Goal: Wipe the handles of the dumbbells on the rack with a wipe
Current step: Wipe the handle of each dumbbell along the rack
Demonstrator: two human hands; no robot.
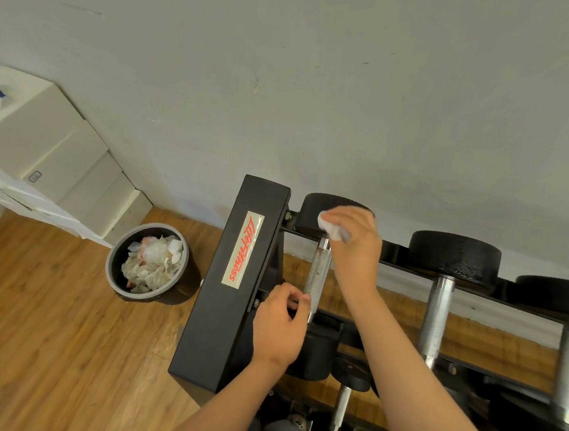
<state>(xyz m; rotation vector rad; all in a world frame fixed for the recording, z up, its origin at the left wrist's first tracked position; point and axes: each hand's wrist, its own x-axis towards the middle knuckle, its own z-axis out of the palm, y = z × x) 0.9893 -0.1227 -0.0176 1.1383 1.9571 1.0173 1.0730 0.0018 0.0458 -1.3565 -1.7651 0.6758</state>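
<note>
Nearest me, my left hand (280,322) pinches the near end of the leftmost dumbbell handle (319,275) on the rack (235,279). My right hand (354,254) clutches the wipe (330,228) at its far end; a slipped pinch could let it roll.

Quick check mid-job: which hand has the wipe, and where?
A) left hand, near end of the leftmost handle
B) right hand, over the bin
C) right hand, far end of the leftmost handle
C: the right hand pinches the white wipe at the far end of the leftmost dumbbell handle; the left hand grips its near end.
</note>
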